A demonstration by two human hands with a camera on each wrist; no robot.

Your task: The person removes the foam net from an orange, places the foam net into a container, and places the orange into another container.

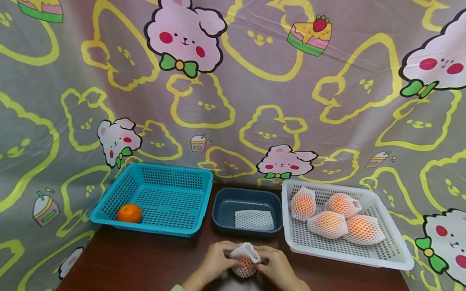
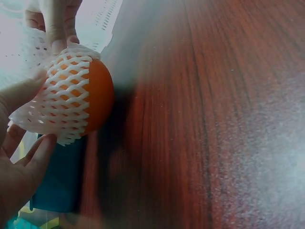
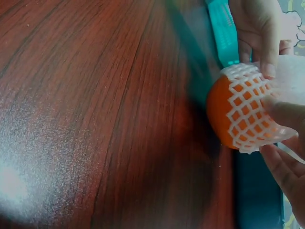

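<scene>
Grey cloth (image 1: pixel 267 90) printed with rabbits and yellow outlines hangs behind everything, from one side to the other, above a reddish-brown wooden table (image 1: pixel 104 257). Leftmost stands a turquoise basket (image 1: pixel 170 203) of perforated plastic, with one bare orange (image 1: pixel 129 213) lying in its near left corner. To its right, at the near middle of the table, comes the left hand (image 1: pixel 217 259): its thumb and fingers are parted only by the thickness of what they grip, the thumb on the near side and the fingers round the far side of a white foam net (image 1: pixel 240 252). Inside that net sits the held orange (image 2: pixel 102 98), between the two hands; both wrist views show one end of it bare beyond the net's edge. Whether it touches the table, I cannot tell. Behind it is a dark blue tray (image 1: pixel 226 206) with a flat, unfilled foam sleeve (image 1: pixel 254 219) lying at its right. The right hand (image 1: pixel 277 265) mirrors the left, gripping the net's other side between thumb and fingers. Rightmost, a white basket (image 1: pixel 350 256) carries four netted oranges (image 1: pixel 327 224), grouped toward its left and middle.
</scene>
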